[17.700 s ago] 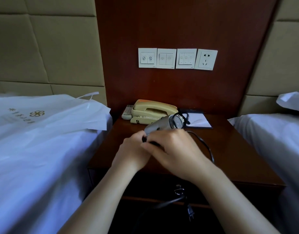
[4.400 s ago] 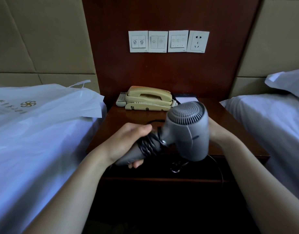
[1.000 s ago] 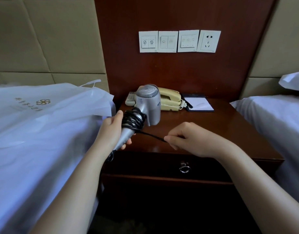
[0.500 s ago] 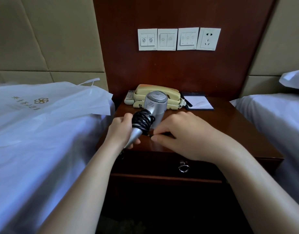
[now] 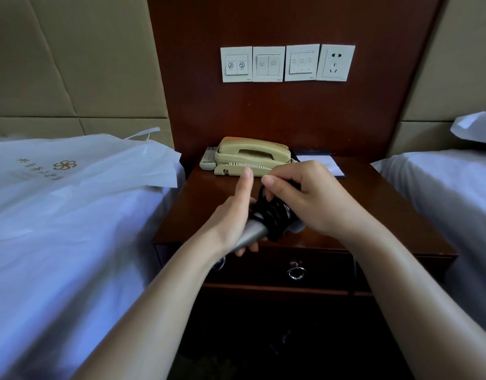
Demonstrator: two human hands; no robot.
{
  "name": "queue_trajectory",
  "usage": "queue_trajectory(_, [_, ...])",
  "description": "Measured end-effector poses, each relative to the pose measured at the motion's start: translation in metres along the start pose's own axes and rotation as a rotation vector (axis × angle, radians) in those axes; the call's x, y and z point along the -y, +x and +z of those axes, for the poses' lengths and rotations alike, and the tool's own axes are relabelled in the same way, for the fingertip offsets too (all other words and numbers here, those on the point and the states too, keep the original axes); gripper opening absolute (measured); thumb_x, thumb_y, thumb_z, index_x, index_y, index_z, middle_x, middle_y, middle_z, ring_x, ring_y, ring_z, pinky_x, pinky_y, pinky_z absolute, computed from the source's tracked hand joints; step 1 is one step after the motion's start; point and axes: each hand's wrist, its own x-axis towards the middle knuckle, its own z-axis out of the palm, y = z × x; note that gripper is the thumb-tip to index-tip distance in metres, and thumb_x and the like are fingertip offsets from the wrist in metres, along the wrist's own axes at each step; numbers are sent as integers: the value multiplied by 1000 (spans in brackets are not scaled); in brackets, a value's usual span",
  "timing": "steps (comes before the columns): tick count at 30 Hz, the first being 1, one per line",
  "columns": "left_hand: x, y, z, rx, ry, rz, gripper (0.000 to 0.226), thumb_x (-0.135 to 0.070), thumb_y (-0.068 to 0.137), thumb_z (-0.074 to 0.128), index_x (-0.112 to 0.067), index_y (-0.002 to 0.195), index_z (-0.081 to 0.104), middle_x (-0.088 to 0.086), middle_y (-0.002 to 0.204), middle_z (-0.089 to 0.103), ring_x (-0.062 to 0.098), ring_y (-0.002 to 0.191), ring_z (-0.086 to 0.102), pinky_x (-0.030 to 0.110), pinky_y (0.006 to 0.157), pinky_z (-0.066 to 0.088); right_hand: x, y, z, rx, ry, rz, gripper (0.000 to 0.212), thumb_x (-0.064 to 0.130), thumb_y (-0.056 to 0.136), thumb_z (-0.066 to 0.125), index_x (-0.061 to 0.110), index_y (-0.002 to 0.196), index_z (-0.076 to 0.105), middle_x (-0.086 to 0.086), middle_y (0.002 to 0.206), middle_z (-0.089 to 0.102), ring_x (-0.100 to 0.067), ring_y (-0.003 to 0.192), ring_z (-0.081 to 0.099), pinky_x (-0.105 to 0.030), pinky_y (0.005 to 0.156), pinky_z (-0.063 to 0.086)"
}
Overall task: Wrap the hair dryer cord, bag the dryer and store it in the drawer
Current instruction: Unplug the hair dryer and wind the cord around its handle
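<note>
My left hand (image 5: 233,215) grips the silver handle of the hair dryer (image 5: 251,235) over the front of the nightstand, thumb pointing up. The black cord (image 5: 274,215) is coiled in many turns around the handle. My right hand (image 5: 310,198) covers the dryer's head and pinches the cord at the top of the coil. The white plastic bag (image 5: 80,165) with a gold logo lies flat on the left bed. The nightstand drawer (image 5: 318,270) is closed, with a metal ring pull (image 5: 296,272).
On the wooden nightstand (image 5: 203,204) a beige telephone (image 5: 250,156), a remote (image 5: 208,161) and a notepad (image 5: 332,165) stand at the back. White beds flank it left and right. Switches and a wall socket (image 5: 337,63) sit on the panel above.
The dryer has tipped so its head is now hidden under my right hand, which moved up onto the coil. My left thumb has lifted off the handle.
</note>
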Motion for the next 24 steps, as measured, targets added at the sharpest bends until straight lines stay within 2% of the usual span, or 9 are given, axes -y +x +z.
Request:
queue_trajectory(2, [1, 14, 4, -30, -62, -15, 96, -90, 66, 15, -18, 96, 71, 15, 79, 74, 31, 60, 67, 39, 59, 51, -3, 1, 5, 16, 2, 6, 32, 36, 88, 44, 27, 59, 53, 5, 52, 51, -8, 53, 46, -27, 55, 37])
queue_trajectory(4, [-1, 22, 5, -41, -168, -59, 79, -70, 86, 23, -10, 117, 64, 0, 57, 71, 15, 48, 65, 43, 70, 53, -6, 2, 9, 38, 19, 21, 34, 33, 88, 46, 31, 54, 48, 10, 49, 49, -6, 52, 44, -25, 53, 35])
queue_trajectory(5, [-3, 22, 5, -4, -116, -50, 79, -67, 88, 22, -6, 117, 62, 0, 50, 67, 11, 40, 60, 39, 64, 54, -8, 3, 11, 46, 30, 32, 36, 31, 88, 48, 32, 52, 46, 12, 48, 48, -5, 51, 44, -23, 52, 34])
queue_trajectory(7, [-6, 4, 7, 127, 81, 51, 84, -79, 74, 22, -8, 85, 66, 8, 50, 62, 13, 38, 54, 27, 44, 45, -10, 3, 11, 63, 42, 65, 36, 32, 87, 51, 30, 51, 49, 9, 49, 50, -6, 53, 44, -27, 54, 37])
queue_trajectory(9, [-12, -17, 7, 190, 134, 112, 73, -80, 68, 30, -13, 64, 60, 5, 47, 58, 15, 36, 51, 25, 39, 39, -10, 2, 8, 52, 23, 104, 34, 35, 88, 56, 25, 56, 57, 1, 56, 57, -16, 59, 52, -34, 59, 43])
queue_trajectory(11, [-14, -17, 7, 194, 142, 125, 60, -71, 75, 40, -15, 67, 60, 5, 47, 57, 17, 35, 49, 24, 38, 37, -11, 2, 2, 20, -6, 132, 30, 33, 87, 61, 15, 62, 65, -7, 63, 63, -22, 64, 56, -35, 61, 43])
queue_trajectory(14, [-17, -14, 9, 162, 244, 102, 36, -46, 90, 49, -13, 85, 63, 8, 50, 59, 20, 34, 42, 24, 40, 34, -10, 1, -6, -18, -77, 147, 34, 38, 81, 67, 11, 60, 63, 0, 56, 57, -16, 57, 50, -33, 57, 40])
queue_trajectory(19, [-19, -19, 15, 174, 313, 104, 41, -26, 95, 38, 12, 88, 52, 24, 56, 57, 15, 27, 40, 22, 38, 33, -19, -2, -16, -8, -234, 225, 48, 55, 69, 70, 15, 51, 50, 3, 42, 42, -11, 46, 37, -29, 51, 32])
queue_trajectory(24, [-19, -16, 13, 232, 322, 125, 38, -28, 98, 37, 0, 77, 51, 21, 55, 60, 16, 29, 40, 21, 36, 33, -35, -6, -28, 73, 1, 211, 46, 45, 73, 70, 3, 57, 56, 8, 43, 35, -7, 43, 29, -14, 42, 23])
